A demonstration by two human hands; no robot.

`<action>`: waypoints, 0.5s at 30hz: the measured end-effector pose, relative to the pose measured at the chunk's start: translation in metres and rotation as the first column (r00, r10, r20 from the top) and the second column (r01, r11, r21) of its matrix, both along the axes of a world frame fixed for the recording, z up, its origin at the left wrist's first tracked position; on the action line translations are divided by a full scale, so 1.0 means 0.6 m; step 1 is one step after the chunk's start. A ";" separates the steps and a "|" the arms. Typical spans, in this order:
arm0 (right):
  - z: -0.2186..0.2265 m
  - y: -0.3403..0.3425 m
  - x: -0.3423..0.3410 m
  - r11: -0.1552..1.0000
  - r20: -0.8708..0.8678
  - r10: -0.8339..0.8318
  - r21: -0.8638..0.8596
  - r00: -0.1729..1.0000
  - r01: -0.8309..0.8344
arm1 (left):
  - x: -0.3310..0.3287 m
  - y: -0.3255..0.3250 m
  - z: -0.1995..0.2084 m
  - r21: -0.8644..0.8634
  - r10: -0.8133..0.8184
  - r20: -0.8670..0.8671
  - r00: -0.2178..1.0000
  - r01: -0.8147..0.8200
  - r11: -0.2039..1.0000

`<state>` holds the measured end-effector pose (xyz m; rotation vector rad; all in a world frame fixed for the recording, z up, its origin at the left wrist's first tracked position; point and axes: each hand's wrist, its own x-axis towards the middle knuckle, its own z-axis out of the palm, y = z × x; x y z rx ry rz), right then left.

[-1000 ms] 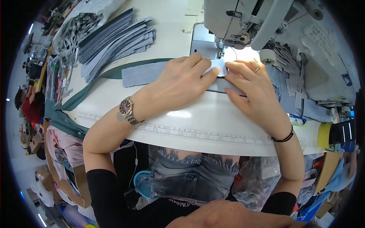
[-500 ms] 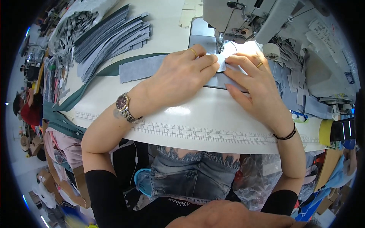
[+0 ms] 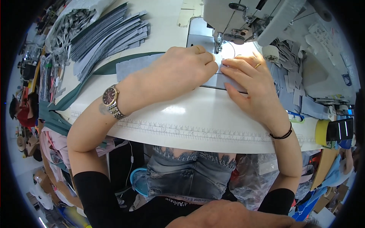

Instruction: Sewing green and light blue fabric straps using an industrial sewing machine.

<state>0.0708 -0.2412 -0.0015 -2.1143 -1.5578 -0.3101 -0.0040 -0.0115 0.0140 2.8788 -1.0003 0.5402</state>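
My left hand [image 3: 186, 68] is closed, fingers curled in a pinch at the end of a grey fabric strip [image 3: 133, 65], just in front of the sewing machine's presser foot [image 3: 218, 43]. The fingertips hide the strip's end. Under and behind it runs a long dark green strip [image 3: 106, 68], trailing left off the table. Beside the presser foot rests my right hand [image 3: 249, 79], its fingers laid on the lit machine bed and its thumb apart. A little pale fabric shows between the two hands.
The sewing machine head [image 3: 243, 21] overhangs both hands. Stacked grey strips [image 3: 110, 41] and a bag of scraps [image 3: 76, 22] lie at the far left. More grey pieces [image 3: 291, 76] are to the right. A printed ruler [image 3: 190, 133] follows the table's near edge.
My left wrist and elbow have swung outward to the left, and the left fingers are more curled. My right hand stays in nearly the same place. The view has shifted slightly.
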 end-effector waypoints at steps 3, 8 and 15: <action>-0.002 0.001 -0.004 0.998 0.071 -0.029 -0.053 0.997 0.033 | 0.005 0.008 -0.010 -0.026 -0.016 0.033 0.999 0.017 1.000; -0.004 0.006 -0.010 0.995 0.066 -0.076 -0.063 0.995 0.081 | 0.017 0.018 -0.026 -0.095 -0.010 0.090 0.996 0.018 0.995; 0.000 0.003 -0.005 0.995 0.089 -0.075 -0.062 0.993 0.081 | 0.026 0.018 -0.034 -0.184 0.025 0.062 0.998 -0.013 0.983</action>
